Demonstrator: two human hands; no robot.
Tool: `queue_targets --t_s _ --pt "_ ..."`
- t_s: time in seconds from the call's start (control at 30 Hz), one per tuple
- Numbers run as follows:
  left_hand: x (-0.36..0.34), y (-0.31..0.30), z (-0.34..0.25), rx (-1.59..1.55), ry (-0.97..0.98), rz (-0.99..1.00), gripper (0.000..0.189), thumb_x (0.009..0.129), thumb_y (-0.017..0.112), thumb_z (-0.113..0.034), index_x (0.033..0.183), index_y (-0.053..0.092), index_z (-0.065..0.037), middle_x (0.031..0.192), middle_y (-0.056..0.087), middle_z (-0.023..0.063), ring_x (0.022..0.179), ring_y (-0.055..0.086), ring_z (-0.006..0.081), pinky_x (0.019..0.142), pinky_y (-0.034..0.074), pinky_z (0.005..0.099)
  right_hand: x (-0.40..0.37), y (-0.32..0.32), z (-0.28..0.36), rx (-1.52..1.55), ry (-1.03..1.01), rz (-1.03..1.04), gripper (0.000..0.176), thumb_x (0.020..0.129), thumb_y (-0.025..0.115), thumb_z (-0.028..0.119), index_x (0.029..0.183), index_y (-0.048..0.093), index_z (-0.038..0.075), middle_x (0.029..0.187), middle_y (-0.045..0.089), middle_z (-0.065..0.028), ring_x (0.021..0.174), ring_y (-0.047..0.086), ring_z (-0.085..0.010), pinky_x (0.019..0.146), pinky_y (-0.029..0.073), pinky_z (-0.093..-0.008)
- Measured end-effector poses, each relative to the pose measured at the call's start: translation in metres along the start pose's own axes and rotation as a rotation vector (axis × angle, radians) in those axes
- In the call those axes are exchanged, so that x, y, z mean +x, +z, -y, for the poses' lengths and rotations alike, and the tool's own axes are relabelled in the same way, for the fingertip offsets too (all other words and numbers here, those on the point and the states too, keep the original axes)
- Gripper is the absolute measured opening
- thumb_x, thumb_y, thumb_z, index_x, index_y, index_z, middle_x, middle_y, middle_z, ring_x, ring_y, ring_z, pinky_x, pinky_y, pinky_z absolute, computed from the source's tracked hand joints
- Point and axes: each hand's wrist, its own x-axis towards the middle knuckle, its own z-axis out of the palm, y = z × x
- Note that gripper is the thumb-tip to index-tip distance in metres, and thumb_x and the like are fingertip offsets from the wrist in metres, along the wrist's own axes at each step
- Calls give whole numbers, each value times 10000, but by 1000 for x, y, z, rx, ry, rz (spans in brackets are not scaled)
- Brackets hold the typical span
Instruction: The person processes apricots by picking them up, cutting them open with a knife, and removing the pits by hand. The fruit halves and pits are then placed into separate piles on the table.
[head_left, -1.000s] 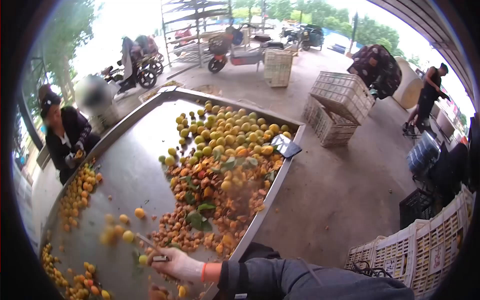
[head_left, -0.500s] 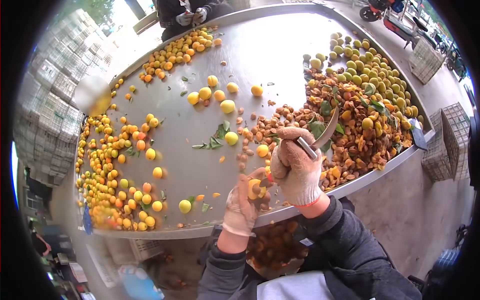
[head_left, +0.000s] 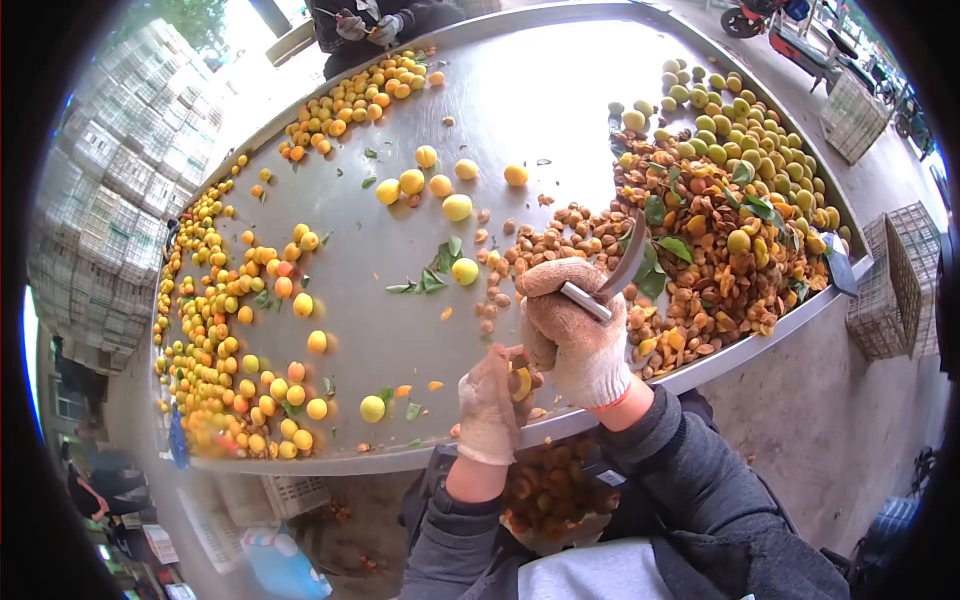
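Note:
My gloved right hand (head_left: 578, 330) is wrapped round a curved knife (head_left: 628, 262), its hooked blade rising to the right and a metal tube-like end showing by the fingers. Beside it, near the table's front edge, my gloved left hand (head_left: 487, 405) is closed on a cut apricot (head_left: 522, 384), partly hidden by the fingers. The two hands nearly meet. Brown apricot pits (head_left: 545, 243) lie just beyond them on the metal table (head_left: 390, 330). To the right is a heap of split apricot pieces (head_left: 700, 240) with leaves.
Whole yellow-orange apricots (head_left: 250, 370) cover the table's left side; greener ones (head_left: 740, 130) fill the far right. Below the front edge, a container of brown pieces (head_left: 550, 490) sits at my lap. Another person's gloved hands (head_left: 368, 28) work across the table. Crates (head_left: 890, 290) stand at right.
My right hand has moved left and slightly down with the knife, closer to my left hand. The left hand has turned, and its fingers cover more of the apricot.

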Motion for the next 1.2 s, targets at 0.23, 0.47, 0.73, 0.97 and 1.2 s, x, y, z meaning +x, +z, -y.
queue_targets --t_s 0.23,0.47,0.73,0.97,1.2 --pt "-4 5 -8 -96 -89 42 295 925 580 -296 952 656 -12 839 637 65 639 596 115 467 428 207 15 -11 7 269 357 174 134 870 524 44 975 606 52 662 482 31 490 403 -39 427 291 -210" --pt "5 -5 -1 -301 -97 122 281 825 614 -134 1091 578 -51 836 600 37 689 593 165 579 483 298 25 -19 -31 686 512 13 165 870 468 55 1003 564 73 626 367 48 439 298 -56 387 221 -221" --pt "2 -11 7 510 358 17 267 918 524 -117 1147 604 -5 778 618 20 636 599 116 557 481 249 -3 17 -1 69 287 48 130 850 525 43 937 620 53 640 465 23 452 385 -59 385 260 -224" --pt "-2 -11 -4 -285 -112 216 107 954 479 -93 898 563 -57 694 539 10 587 512 91 522 407 194 11 -5 -18 575 529 -55 110 862 514 49 941 589 65 612 400 39 462 351 -59 405 252 -217" --pt "0 -17 -7 -701 -396 593 99 960 470 -138 963 545 -73 709 554 36 557 511 132 489 382 199 11 -6 -26 718 522 -23 140 904 451 89 1018 532 93 598 307 50 445 275 -60 402 216 -230"
